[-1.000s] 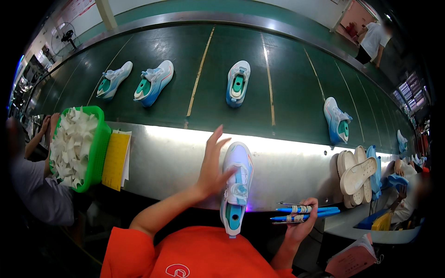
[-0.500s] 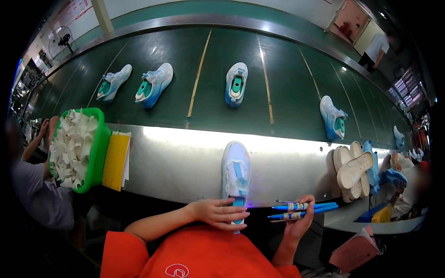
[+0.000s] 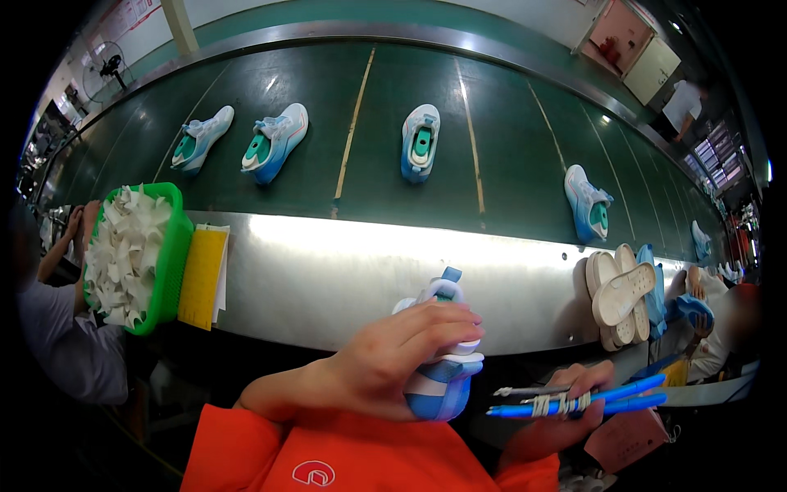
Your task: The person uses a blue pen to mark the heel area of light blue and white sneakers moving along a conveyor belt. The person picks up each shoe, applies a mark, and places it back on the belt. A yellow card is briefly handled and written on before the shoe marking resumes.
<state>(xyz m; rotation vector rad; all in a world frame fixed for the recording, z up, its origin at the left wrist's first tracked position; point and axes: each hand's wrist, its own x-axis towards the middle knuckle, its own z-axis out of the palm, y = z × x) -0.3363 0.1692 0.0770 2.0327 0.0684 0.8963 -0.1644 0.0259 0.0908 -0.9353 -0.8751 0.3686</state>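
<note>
My left hand (image 3: 393, 361) grips a white and blue sneaker (image 3: 443, 385) and holds it upright at the near edge of the steel ledge (image 3: 328, 271), its heel tab pointing up. My right hand (image 3: 566, 402) is closed around a bundle of blue pens (image 3: 574, 402) tied with string, low on the right beside the shoe. My orange sleeves fill the lower edge.
Several white and blue sneakers (image 3: 420, 141) lie on the dark green conveyor belt (image 3: 369, 164) beyond the ledge. A green basket of white paper pieces (image 3: 131, 254) and a yellow pad (image 3: 201, 275) sit at left. White insoles (image 3: 623, 295) are stacked at right. Other people stand at both sides.
The sneaker lay flat on the steel ledge under my left hand; now the hand has closed on it, pulled it toward me and lifted it upright. My right hand stayed put with the pens.
</note>
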